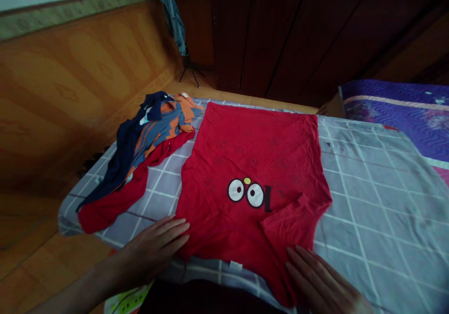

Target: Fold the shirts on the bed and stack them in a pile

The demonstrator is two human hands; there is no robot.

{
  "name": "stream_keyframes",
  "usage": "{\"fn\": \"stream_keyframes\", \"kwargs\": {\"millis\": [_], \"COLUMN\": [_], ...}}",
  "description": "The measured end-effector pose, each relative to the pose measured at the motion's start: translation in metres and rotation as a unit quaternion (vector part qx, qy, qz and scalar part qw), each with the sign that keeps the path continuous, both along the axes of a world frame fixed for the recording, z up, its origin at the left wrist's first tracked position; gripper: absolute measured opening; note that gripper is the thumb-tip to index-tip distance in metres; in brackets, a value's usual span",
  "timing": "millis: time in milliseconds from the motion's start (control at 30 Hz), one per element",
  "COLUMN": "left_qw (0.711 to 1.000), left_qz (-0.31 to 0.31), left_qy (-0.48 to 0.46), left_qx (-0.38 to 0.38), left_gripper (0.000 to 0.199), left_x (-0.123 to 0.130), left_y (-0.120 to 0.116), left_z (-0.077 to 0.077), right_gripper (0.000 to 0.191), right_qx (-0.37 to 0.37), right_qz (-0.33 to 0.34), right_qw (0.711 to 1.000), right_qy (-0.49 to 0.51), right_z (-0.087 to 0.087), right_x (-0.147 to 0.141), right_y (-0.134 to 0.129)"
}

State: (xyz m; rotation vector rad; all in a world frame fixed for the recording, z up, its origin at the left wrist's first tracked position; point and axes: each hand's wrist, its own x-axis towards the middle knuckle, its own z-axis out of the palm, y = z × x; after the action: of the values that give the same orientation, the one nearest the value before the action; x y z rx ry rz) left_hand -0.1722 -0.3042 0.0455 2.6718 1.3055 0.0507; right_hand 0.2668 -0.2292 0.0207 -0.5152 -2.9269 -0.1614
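A red T-shirt [252, 150] lies spread out on the grey checked cloth, its neckline towards me and its hem at the far side. Two white cartoon eyes and a yellow spot are printed on it. The right sleeve is folded inward over the body. My left hand [157, 241] rests with fingers stretched out on the shirt's near left edge. At the near right shoulder, my right hand [319, 276] lies flat on the red fabric, fingers extended. A small white label [235, 266] shows at the neckline.
To the left is a heap of clothes [150, 132] in navy, orange, grey and red. The checked cloth [372, 197] covers the table. Beyond stand a dark wooden cabinet [266, 33] and a tripod stand [189, 68]. A purple quilted cover [396, 101] is at right.
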Motion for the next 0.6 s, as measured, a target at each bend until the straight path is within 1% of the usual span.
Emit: {"fn": "stream_keyframes", "kwargs": {"millis": [33, 100, 167, 233, 300, 367, 467, 533, 600], "left_qw": [1.0, 0.999, 0.997, 0.995, 0.995, 0.993, 0.987, 0.982, 0.98], "left_qz": [0.0, -0.002, -0.004, -0.006, -0.016, -0.029, -0.028, -0.012, 0.006], "left_qy": [-0.001, -0.013, -0.036, -0.051, -0.058, -0.082, -0.151, -0.187, -0.201], "left_qx": [0.013, 0.042, 0.069, 0.082, 0.083, 0.079, 0.056, 0.036, 0.015], "left_gripper": [0.047, 0.047, 0.05, 0.051, 0.05, 0.047, 0.044, 0.047, 0.053], "left_x": [0.0, -0.002, -0.004, -0.006, -0.008, -0.01, -0.011, -0.011, -0.011], "left_y": [0.0, 0.004, 0.008, 0.012, 0.016, 0.019, 0.024, 0.028, 0.031], "left_z": [-0.004, -0.011, -0.014, -0.016, -0.016, -0.016, -0.007, 0.006, 0.024], "right_gripper": [0.053, 0.055, 0.057, 0.056, 0.051, 0.041, 0.03, 0.027, 0.028], "right_qx": [-0.008, -0.035, -0.057, -0.063, -0.068, -0.083, -0.121, -0.138, -0.149], "right_qz": [0.002, -0.019, -0.055, -0.073, -0.056, -0.037, -0.034, -0.045, -0.062], "right_qw": [1.0, 0.999, 0.994, 0.993, 0.995, 0.993, 0.981, 0.973, 0.967], "right_qy": [0.004, 0.035, 0.071, 0.072, 0.054, 0.073, 0.147, 0.179, 0.198], "right_z": [0.0, 0.0, 0.0, -0.002, -0.002, 0.001, 0.015, 0.032, 0.051], "right_x": [0.0, -0.001, -0.003, -0.006, -0.008, -0.01, -0.01, -0.008, -0.004], "right_y": [0.001, 0.004, 0.005, 0.006, 0.005, 0.005, 0.01, 0.014, 0.017]}}
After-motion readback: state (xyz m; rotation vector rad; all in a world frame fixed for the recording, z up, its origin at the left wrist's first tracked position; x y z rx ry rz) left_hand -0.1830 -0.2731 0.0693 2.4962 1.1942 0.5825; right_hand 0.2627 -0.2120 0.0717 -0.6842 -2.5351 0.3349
